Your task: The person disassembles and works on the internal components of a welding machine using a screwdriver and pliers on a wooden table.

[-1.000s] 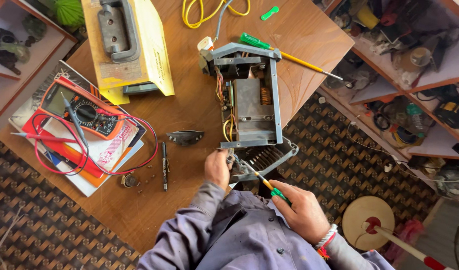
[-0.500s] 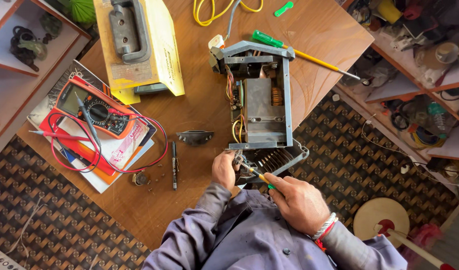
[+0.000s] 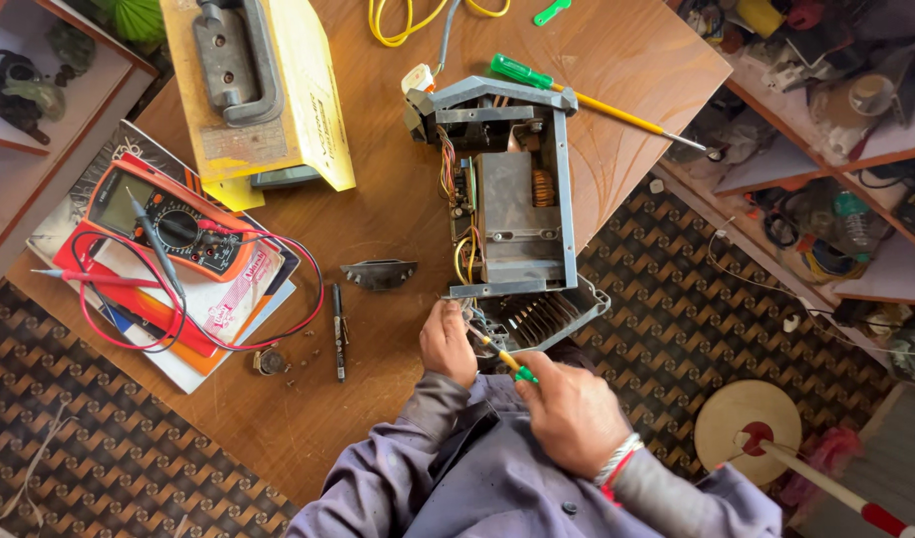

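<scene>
Hands: left hand (image 3: 448, 344) rests curled on the near end of the opened grey electrical unit (image 3: 507, 199); whether it grips a part or only steadies it I cannot tell. Right hand (image 3: 569, 413) is clenched round a small yellow-and-green screwdriver (image 3: 502, 354), whose tip points into the unit's near end beside the dark ribbed panel (image 3: 547, 317).
Unit: sits on the wooden table (image 3: 378, 418) at its right edge, its near end overhanging toward the person, frame bare, wiring and coil exposed.
Doing it well: judging by the pose, keep the driver in line with the fastener, press firmly, and let the left hand brace the frame so nothing slips toward the wires.
Nearby: black pen (image 3: 338, 329) and a dark curved part (image 3: 379, 273) lie to the left; orange multimeter (image 3: 168, 221) with red leads rests on a pile of papers; yellow casing (image 3: 258, 85) and a long green-handled screwdriver (image 3: 587, 98) lie farther off.
</scene>
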